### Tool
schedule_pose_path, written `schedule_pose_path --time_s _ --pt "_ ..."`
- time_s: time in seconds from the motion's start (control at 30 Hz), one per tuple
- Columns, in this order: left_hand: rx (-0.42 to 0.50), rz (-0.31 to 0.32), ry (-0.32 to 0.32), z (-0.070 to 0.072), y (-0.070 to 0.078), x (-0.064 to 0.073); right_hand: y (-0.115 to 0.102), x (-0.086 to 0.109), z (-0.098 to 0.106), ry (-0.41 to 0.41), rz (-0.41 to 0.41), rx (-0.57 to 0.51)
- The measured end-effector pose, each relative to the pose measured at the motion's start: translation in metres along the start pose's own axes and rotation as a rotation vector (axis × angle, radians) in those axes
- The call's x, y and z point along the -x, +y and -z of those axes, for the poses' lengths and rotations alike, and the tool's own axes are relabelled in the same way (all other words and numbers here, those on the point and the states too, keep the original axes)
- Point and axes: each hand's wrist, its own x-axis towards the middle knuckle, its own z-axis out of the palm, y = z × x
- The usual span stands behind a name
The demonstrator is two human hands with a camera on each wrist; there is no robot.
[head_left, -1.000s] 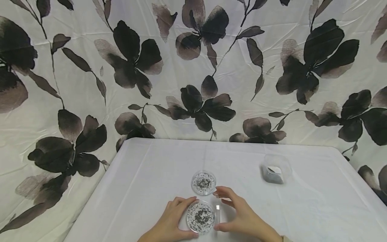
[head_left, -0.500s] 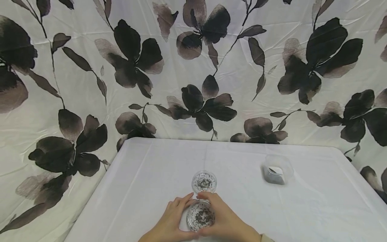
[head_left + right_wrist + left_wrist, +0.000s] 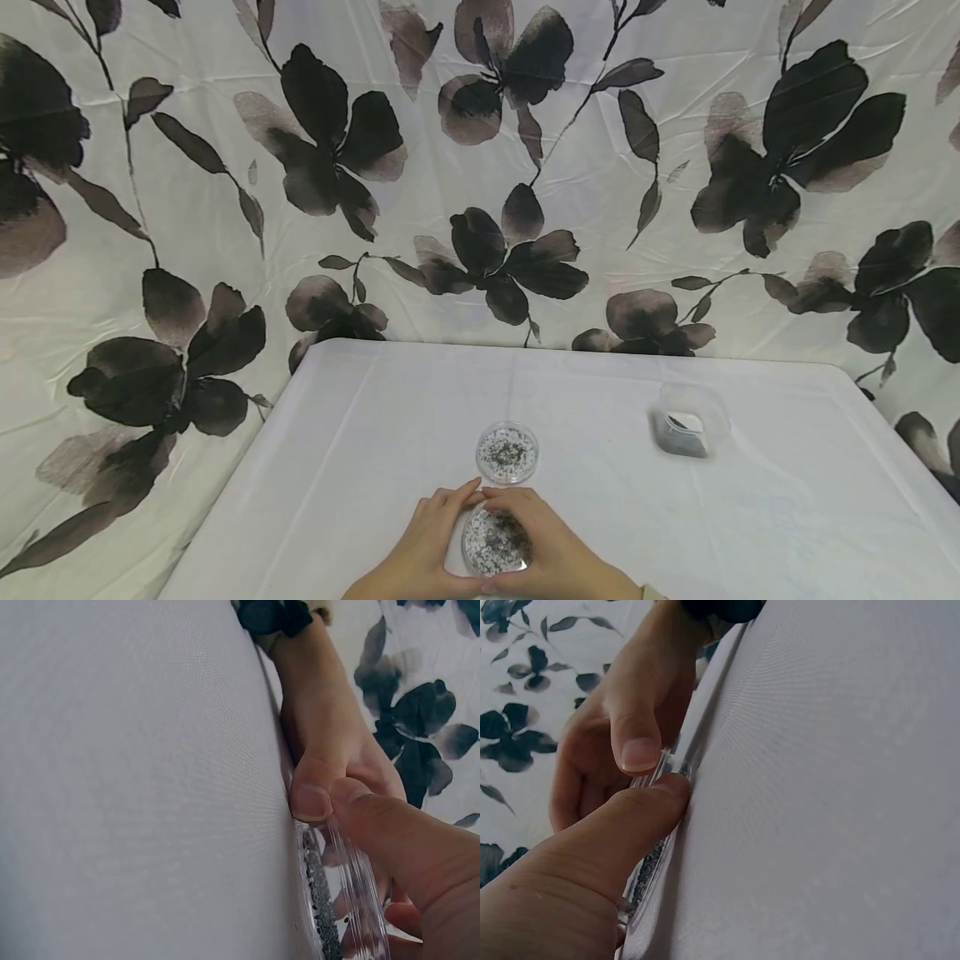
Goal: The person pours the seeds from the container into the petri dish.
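Observation:
A round clear petri dish with black and white specks lies on the white-covered table. My left hand grips it from the left, its thumb low on the rim in the right wrist view. From the right, my right hand curls round a clear lid over the dish, its thumb higher up. Both thumbs and the index fingers of the two hands meet or nearly meet. My right palm hides part of the dish. Just beyond stands a second speckled petri dish, which neither hand holds.
A clear plastic tub with a grey and white item in it stands at the back right of the table. Behind the table hangs a floral curtain.
My right hand has moved left with the clear lid, from beside the near dish to over it. My left hand stays round the dish.

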Motion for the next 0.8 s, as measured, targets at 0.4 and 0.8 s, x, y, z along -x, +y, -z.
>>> schedule_pose_path --time_s 0.4,0.8 --pt "0.094 0.025 -0.044 0.006 0.001 -0.001 -0.005 0.013 0.008 -0.123 -0.262 -0.252" --pt "0.055 -0.009 -0.034 0.003 -0.003 -0.001 0.006 0.039 0.043 -0.071 -0.465 -0.128"
